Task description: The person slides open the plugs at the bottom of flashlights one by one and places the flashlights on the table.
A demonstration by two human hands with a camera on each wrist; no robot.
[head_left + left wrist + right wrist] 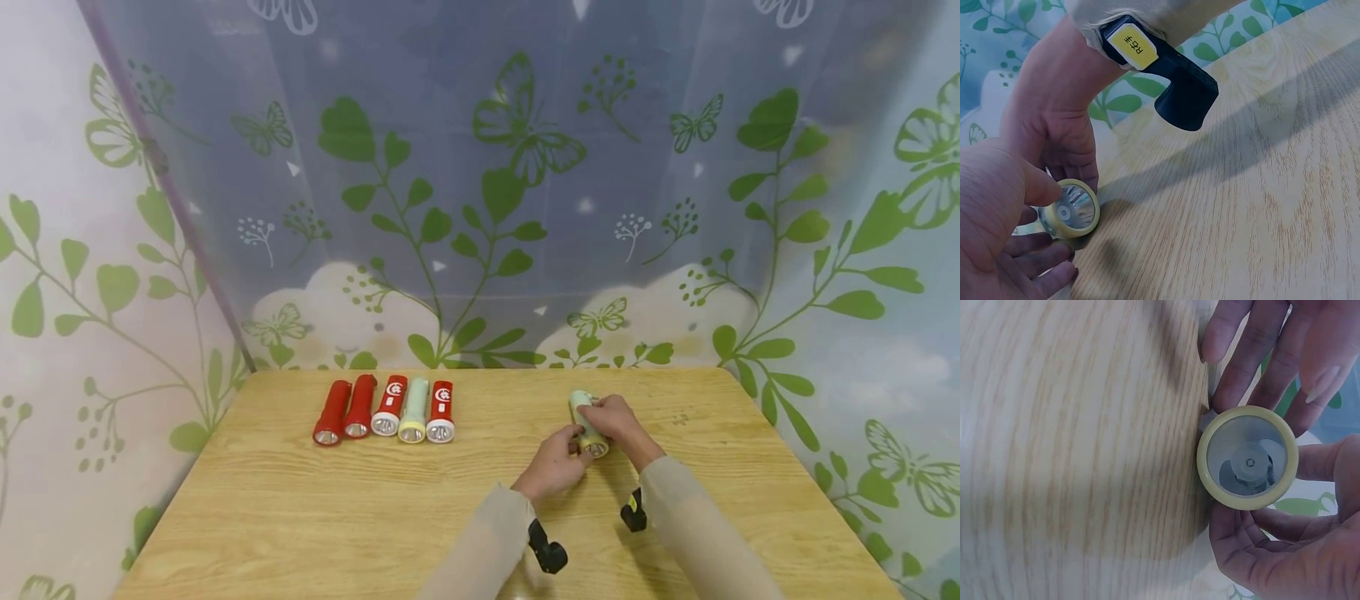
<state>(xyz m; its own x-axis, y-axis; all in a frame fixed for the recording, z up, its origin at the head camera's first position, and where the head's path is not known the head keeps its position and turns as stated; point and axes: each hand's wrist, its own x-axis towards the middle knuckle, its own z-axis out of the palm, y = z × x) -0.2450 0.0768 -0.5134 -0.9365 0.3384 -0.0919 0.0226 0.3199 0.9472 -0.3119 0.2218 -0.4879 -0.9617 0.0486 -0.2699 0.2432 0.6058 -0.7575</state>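
A pale green flashlight [579, 400] with a yellow rim lies on the right part of the table, its lens end towards me. My right hand [617, 421] grips its body from the right, thumb on top. My left hand [557, 465] is at the lens end on the left side, fingers loosely spread. In the left wrist view, the left thumb reaches the yellow rim [1093, 219], while several fingers [1044, 255] extend below it. The right wrist view looks straight into the lens [1249, 459], with right-hand fingers [1229, 540] curled beneath it.
On the left of the wooden table [360, 517] several flashlights lie in a row: two all-red ones [362, 402], two red-and-white ones [441, 408] and a pale green one [416, 407] between those. A patterned curtain [450, 250] hangs behind the table's back edge.
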